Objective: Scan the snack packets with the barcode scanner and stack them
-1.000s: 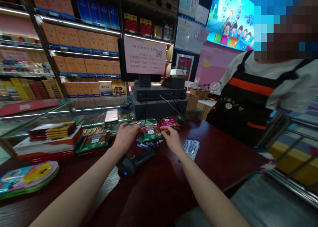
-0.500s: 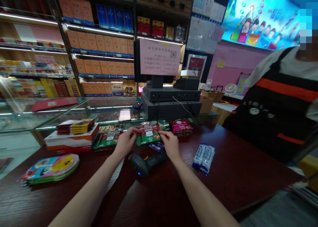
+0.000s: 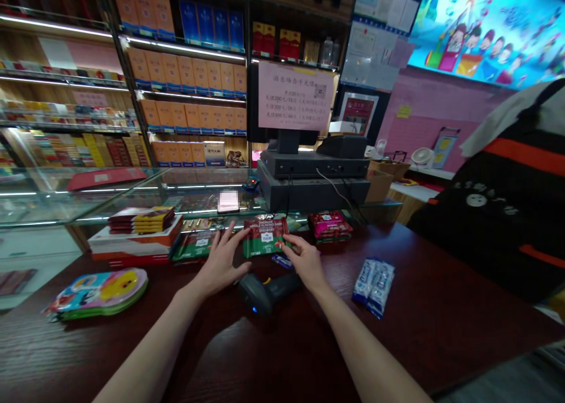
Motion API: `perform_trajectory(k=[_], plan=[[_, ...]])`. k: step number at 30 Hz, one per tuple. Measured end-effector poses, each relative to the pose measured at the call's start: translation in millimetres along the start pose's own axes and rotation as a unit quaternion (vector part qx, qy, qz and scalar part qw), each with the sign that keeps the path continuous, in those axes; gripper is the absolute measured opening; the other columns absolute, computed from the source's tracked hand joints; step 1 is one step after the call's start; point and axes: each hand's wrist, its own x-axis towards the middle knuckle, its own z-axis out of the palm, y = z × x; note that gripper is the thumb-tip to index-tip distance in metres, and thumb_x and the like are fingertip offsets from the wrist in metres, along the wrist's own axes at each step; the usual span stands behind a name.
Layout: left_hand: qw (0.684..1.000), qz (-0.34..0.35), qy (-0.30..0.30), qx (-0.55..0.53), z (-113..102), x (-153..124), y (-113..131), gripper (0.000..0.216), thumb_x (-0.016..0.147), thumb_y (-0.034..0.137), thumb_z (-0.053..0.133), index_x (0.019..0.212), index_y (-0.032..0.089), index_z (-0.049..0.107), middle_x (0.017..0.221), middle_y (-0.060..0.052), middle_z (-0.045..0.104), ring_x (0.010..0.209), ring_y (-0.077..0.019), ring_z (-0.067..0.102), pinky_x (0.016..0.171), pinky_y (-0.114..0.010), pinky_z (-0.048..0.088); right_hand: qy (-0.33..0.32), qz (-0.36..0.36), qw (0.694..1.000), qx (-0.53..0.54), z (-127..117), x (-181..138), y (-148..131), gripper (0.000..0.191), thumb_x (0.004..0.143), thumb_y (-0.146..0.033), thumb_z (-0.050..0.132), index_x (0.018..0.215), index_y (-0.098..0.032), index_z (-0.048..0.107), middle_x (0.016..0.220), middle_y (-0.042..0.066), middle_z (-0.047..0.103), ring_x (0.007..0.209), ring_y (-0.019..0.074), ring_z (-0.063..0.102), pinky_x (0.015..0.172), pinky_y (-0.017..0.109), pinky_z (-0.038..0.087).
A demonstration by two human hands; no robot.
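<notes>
A red and green packet of almond dark chocolate (image 3: 266, 237) is at the middle of the counter, its printed front facing me. My right hand (image 3: 305, 264) pinches its right edge between thumb and fingers. At its left side my left hand (image 3: 223, 260) has its fingers spread, one fingertip close to the packet; contact is unclear. Just nearer to me lies a black barcode scanner (image 3: 260, 294) with a blue light, and a small blue-wrapped bar (image 3: 282, 261) shows between scanner and packet. Similar green and brown packets (image 3: 194, 247) lie left of my left hand.
Pink-red packets (image 3: 329, 225) are stacked at right, with blue-white sachets (image 3: 374, 285) nearer. Left are boxes of snacks (image 3: 132, 243) and colourful duck-print packs (image 3: 103, 291). A till with a screen (image 3: 314, 167) stands behind. A person in a dark apron (image 3: 481, 215) is at right.
My left hand has let go of the packet's left edge and spread its fingers. The right hand keeps its pinch. The whole view has shifted slightly.
</notes>
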Motion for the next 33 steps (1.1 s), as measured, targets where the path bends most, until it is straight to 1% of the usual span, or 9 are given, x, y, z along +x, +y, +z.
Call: perform_trajectory(k=[3,6,11,14,22,24,27,30,33], plan=[[1.000,0.009,0.006,0.020,2.8,-5.6,-4.4,0.085,0.083,0.039,0.070,0.154,0.025,0.025,0.159,-0.011,0.038,0.155,-0.0314,0.008,0.123,-0.061,0.014,-0.025,-0.032,0.999,-0.033,0.3,-1.2,2.6,0.038,0.080,-0.028,0.071,0.118,-0.021,0.073,0.125,0.009,0.070,0.114,0.0244,0.067,0.103,0.040,0.053],[0.998,0.016,0.030,0.051,3.0,-9.0,-6.7,0.078,0.088,0.035,0.067,0.153,0.025,0.026,0.158,-0.011,0.039,0.155,-0.0283,0.010,0.123,-0.058,0.015,-0.058,-0.071,0.992,-0.091,-1.9,-3.0,4.8,0.050,0.078,-0.020,0.070,0.127,-0.024,0.068,0.133,0.009,0.065,0.123,0.0253,0.062,0.109,0.043,0.048],[0.995,0.034,0.056,0.076,1.7,-12.5,-5.2,0.072,0.092,0.031,0.062,0.153,0.024,0.026,0.156,-0.011,0.043,0.154,-0.0269,0.013,0.124,-0.057,0.014,-0.091,-0.162,0.968,-0.168,-8.7,-5.9,7.4,0.061,0.084,-0.010,0.059,0.142,-0.029,0.055,0.140,0.007,0.060,0.131,0.0232,0.056,0.113,0.041,0.045],[0.994,0.045,0.062,0.074,2.4,-13.5,-3.6,0.071,0.092,0.032,0.062,0.153,0.025,0.025,0.154,-0.010,0.046,0.154,-0.0267,0.016,0.124,-0.057,0.013,-0.086,-0.213,0.954,-0.193,-13.3,-6.6,7.0,0.059,0.090,-0.009,0.053,0.145,-0.029,0.051,0.139,0.008,0.060,0.131,0.0225,0.057,0.113,0.040,0.046],[0.994,0.047,0.086,0.048,0.2,-14.7,0.5,0.065,0.093,0.035,0.059,0.150,0.023,0.030,0.152,-0.013,0.047,0.153,-0.0275,0.021,0.123,-0.058,0.018,-0.063,-0.302,0.923,-0.231,-18.1,-11.7,-6.5,0.049,0.097,-0.016,0.052,0.146,-0.025,0.051,0.138,0.011,0.061,0.128,0.0226,0.059,0.112,0.039,0.048],[0.994,0.045,0.086,0.043,-0.3,-15.0,1.2,0.063,0.093,0.034,0.059,0.149,0.023,0.032,0.150,-0.013,0.049,0.152,-0.0280,0.022,0.123,-0.059,0.018,-0.057,-0.306,0.922,-0.229,-18.4,-12.8,-9.4,0.048,0.097,-0.016,0.051,0.144,-0.023,0.052,0.139,0.011,0.061,0.129,0.0223,0.058,0.112,0.039,0.048],[0.995,0.041,0.077,0.041,-0.9,-15.1,1.9,0.056,0.092,0.031,0.058,0.145,0.023,0.040,0.146,-0.012,0.054,0.151,-0.0278,0.027,0.123,-0.059,0.018,-0.059,-0.282,0.932,-0.220,-19.8,-13.7,-11.7,0.046,0.096,-0.014,0.049,0.140,-0.025,0.058,0.136,0.009,0.063,0.127,0.0213,0.060,0.112,0.039,0.048],[0.995,0.032,0.081,0.041,-2.0,-14.5,3.1,0.046,0.091,0.024,0.056,0.137,0.023,0.051,0.138,-0.010,0.060,0.145,-0.0264,0.038,0.122,-0.056,0.021,-0.069,-0.241,0.946,-0.204,-21.1,-13.9,-12.1,0.045,0.094,-0.013,0.047,0.133,-0.028,0.064,0.131,0.006,0.067,0.121,0.0207,0.064,0.110,0.039,0.049],[0.995,0.012,0.098,0.032,-3.4,-13.4,6.1,0.041,0.090,0.022,0.055,0.131,0.023,0.057,0.133,-0.009,0.063,0.136,-0.0256,0.048,0.121,-0.053,0.026,-0.062,-0.213,0.959,-0.179,-19.7,-13.7,-13.4,0.040,0.093,-0.017,0.050,0.126,-0.029,0.068,0.124,0.005,0.070,0.116,0.0217,0.066,0.107,0.040,0.052]])
